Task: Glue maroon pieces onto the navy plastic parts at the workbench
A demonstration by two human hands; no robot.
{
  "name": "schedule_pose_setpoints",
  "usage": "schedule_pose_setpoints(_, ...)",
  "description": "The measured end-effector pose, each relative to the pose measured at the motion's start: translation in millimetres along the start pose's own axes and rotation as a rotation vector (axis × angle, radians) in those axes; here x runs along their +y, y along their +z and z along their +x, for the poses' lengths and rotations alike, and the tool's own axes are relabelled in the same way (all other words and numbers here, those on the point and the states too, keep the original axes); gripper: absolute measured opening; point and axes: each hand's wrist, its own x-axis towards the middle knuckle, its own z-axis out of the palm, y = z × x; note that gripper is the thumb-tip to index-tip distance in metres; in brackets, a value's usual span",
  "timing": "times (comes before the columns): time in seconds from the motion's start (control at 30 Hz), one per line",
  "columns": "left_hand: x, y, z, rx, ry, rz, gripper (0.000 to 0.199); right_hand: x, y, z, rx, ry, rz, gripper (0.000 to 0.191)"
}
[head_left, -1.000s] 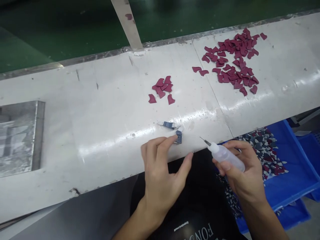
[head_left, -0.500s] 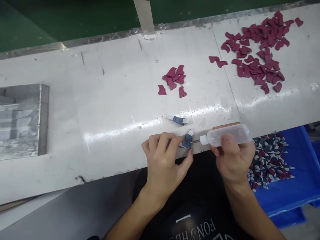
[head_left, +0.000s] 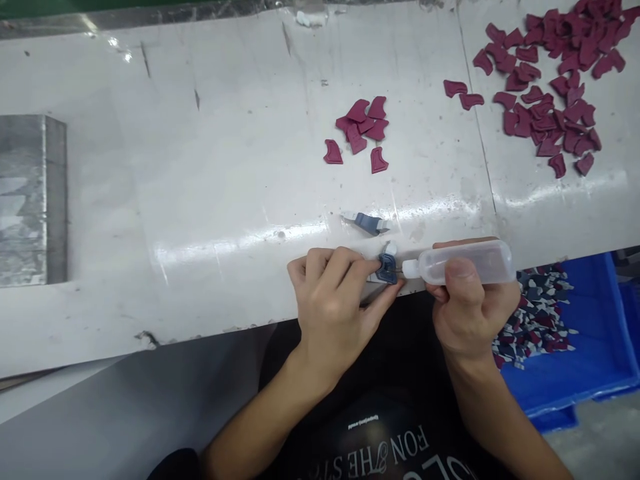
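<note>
My right hand (head_left: 473,303) is wrapped round a translucent squeeze bottle (head_left: 470,261) lying almost level, its thin metal tip pointing left. That tip meets a small dark blue piece (head_left: 387,268) with a raised outline and white ends. Thumb and fingers of my left hand (head_left: 335,300) pinch this piece near the table's front edge. Just beyond it lies another blue piece with pale ends (head_left: 369,223), touched by neither hand. Farther back is a small group of maroon pieces (head_left: 357,127).
A large spread of maroon pieces (head_left: 570,80) covers the table's back right. At lower right, a blue bin (head_left: 595,360) holds many blue, maroon and white pieces. A metal box (head_left: 56,200) stands at the left on the white table (head_left: 200,187).
The camera view has shifted, so the back edge of the table sits higher. Both hands keep their grips, and the bottle tip now reaches a little farther across the blue piece.
</note>
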Motion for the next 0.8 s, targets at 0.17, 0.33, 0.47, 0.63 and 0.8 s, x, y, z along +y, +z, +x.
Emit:
schedule_pose_setpoints(0.17, 0.4, 2.2, -0.1, 0.019, 0.003, 0.006, 0.023, -1.0, 0.7, 0.0, 0.009, -0.015, -0.045, 0.031)
schedule_pose_setpoints(0.33, 0.7, 2.1, 0.7, 0.015, 0.012, 0.007, 0.023, -2.5, 1.3, 0.6, -0.005, -0.012, -0.045, 0.031)
schedule_pose_setpoints(0.47, 0.4, 2.0, 0.5, 0.01, 0.012, 0.005, 0.022, -6.3, -0.9, 0.7, -0.019, -0.051, -0.056, 0.028)
schedule_pose_setpoints(0.63, -0.2, 2.3, -0.3, 0.011, 0.011, 0.0, 0.019, -11.9, -6.8, 3.2, -0.001, -0.144, -0.102, 0.023)
schedule_pose_setpoints(0.8, -0.2, 2.8, 0.5, 0.019, 0.02, 0.006, 0.02, -15.3, -10.1, 8.6, 0.006, -0.186, -0.15, 0.031)
